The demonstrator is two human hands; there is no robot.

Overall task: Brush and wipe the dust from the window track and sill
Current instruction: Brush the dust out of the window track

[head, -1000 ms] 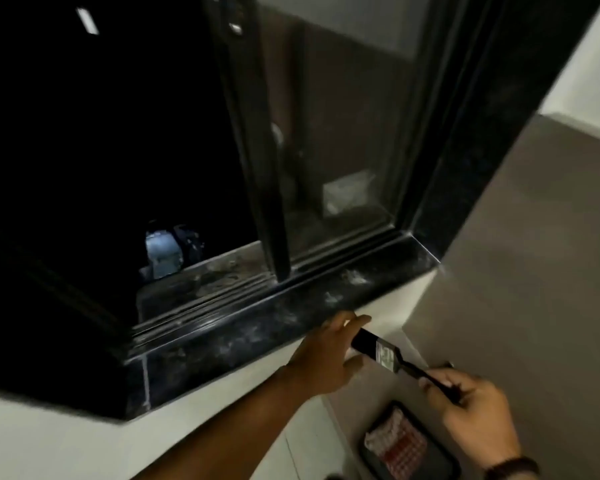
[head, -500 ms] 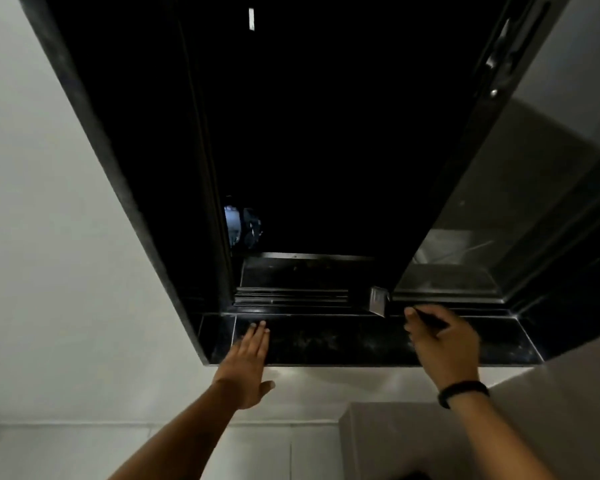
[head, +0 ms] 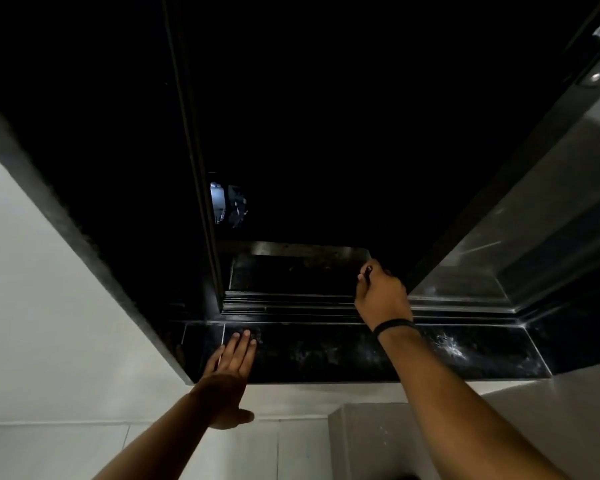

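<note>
Our left hand [head: 227,367] lies flat and open on the dark sill [head: 326,351]; our right hand [head: 380,292] reaches over the track [head: 284,301], fist closed around a brush handle [head: 368,271].

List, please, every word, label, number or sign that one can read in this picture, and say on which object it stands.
None can be read.
The brush in the right hand is almost wholly hidden by the fingers, so no label shows.
The wristband is plain black.
The dark sill bears only dust marks.
The pale object outside the window is too blurred to tell.
</note>
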